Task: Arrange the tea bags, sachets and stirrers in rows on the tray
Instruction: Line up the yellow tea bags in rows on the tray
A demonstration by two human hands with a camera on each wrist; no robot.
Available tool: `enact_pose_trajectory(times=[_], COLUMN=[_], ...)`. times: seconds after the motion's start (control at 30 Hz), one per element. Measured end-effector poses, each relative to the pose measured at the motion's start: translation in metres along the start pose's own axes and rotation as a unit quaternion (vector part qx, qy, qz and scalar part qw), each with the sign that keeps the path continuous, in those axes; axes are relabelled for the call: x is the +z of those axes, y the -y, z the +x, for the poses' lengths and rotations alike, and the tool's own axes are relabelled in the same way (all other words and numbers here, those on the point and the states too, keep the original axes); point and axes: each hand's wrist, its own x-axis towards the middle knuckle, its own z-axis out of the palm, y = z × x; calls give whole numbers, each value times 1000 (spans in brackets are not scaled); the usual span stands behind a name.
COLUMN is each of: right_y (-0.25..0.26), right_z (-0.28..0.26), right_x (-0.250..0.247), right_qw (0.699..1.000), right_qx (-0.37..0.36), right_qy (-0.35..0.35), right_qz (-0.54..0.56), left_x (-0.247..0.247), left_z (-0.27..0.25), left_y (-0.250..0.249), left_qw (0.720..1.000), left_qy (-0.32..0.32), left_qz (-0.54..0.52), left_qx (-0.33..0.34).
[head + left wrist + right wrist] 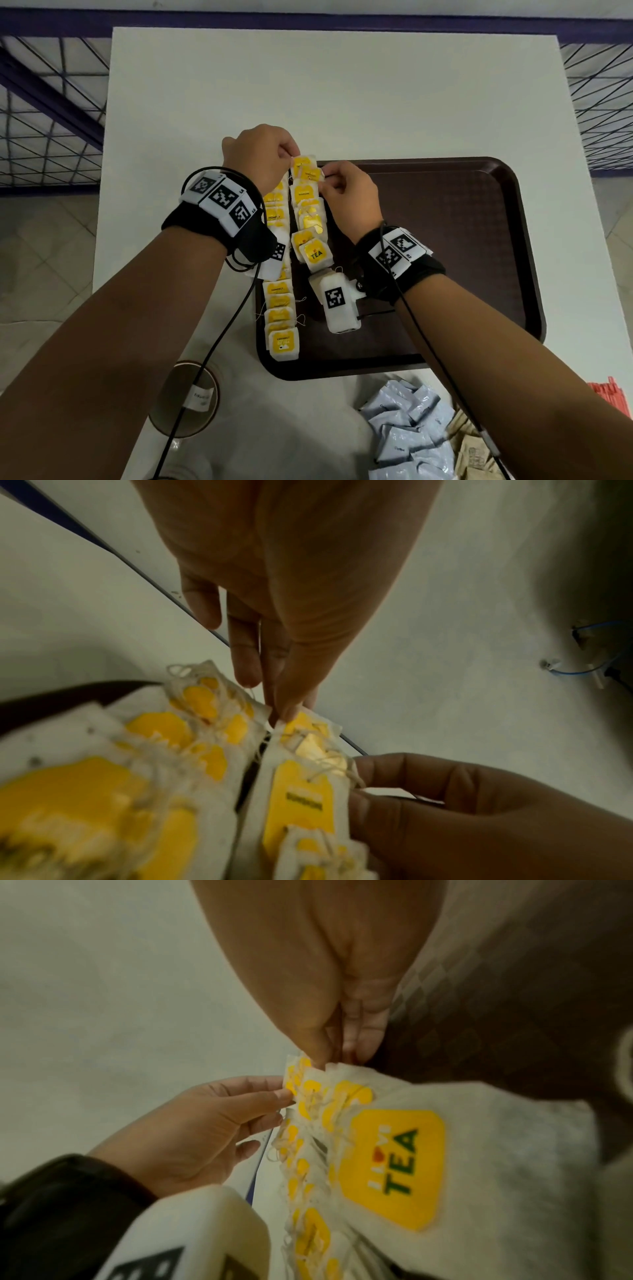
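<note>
Brown tray (pixel 479 240) sat on white table (pixel 342 85), two tea-bag rows along its left side. Left hand (pixel 255 154) and right hand (pixel 349 195) each pinched the farthest tea bag (pixel 303 164) of the second row. Judgement: lower it flat, edges aligned with the neighbouring bag, strings tucked clear.

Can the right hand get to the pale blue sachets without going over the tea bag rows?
Probably yes. The right hand pinches a tea bag at the tray's far left; the pale blue sachets lie off the tray, beside the right forearm, nothing between.
</note>
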Motion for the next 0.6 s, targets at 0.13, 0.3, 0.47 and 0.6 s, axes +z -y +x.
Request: enact_pose_trajectory(times=[0.13,0.3,0.47,0.6], right_y=[3,6,1,1], right_z=[5,5,-1,-3], right_x=[0,0,-4,-1], right_qw=[997,1000,999,998], right_qx=[-4,-17,6,21], right_qy=[60,10,-19,-10], right_qz=[-48,-18,34,54], left_x=[1,1,-2,0], left_z=[-1,-2,-7,-13], left_y=[0,-1,4,4], left_qw=[1000,1000,998,997], left_qy=[-6,-9,-38,-37], left_qz=[2,-3,-14,-22], left_qx=[0,9,46,64])
